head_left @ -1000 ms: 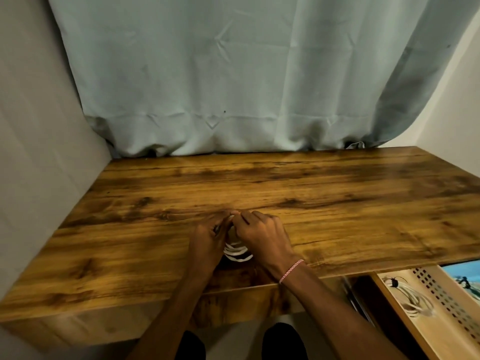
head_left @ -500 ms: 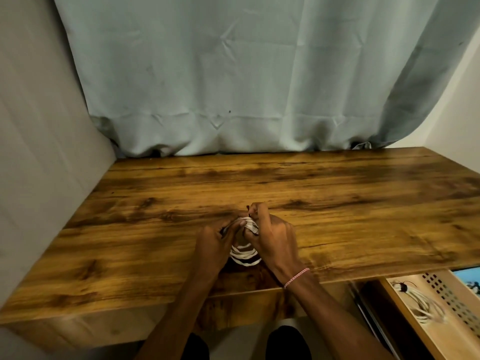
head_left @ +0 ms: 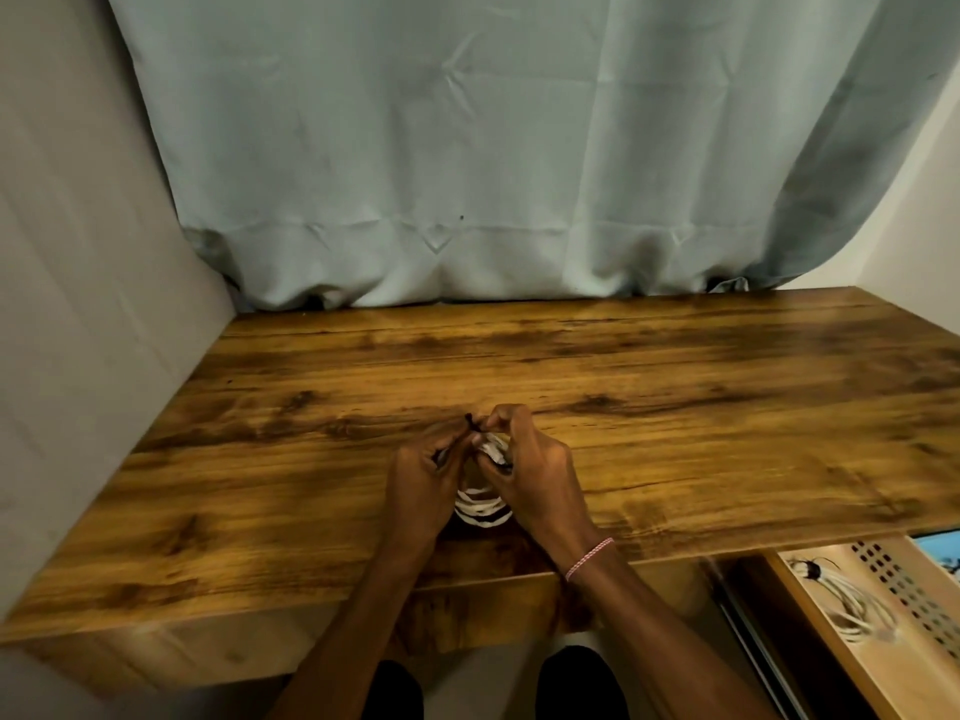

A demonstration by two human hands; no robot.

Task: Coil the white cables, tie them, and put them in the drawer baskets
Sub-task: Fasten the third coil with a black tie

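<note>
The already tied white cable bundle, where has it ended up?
In the head view, the tied cable bundle lies in the open drawer basket at lower right, below the desk edge.

1. I see a white cable coil [head_left: 483, 509] on the wooden desk [head_left: 675, 407], near its front edge, loops bunched, upper part hidden.
2. A thin dark tie [head_left: 469, 420] sticks up at the coil's far end.
3. A second coiled white cable [head_left: 852, 600], dark-tied, lies in the drawer basket [head_left: 904, 584] below the desk's front right.
</note>
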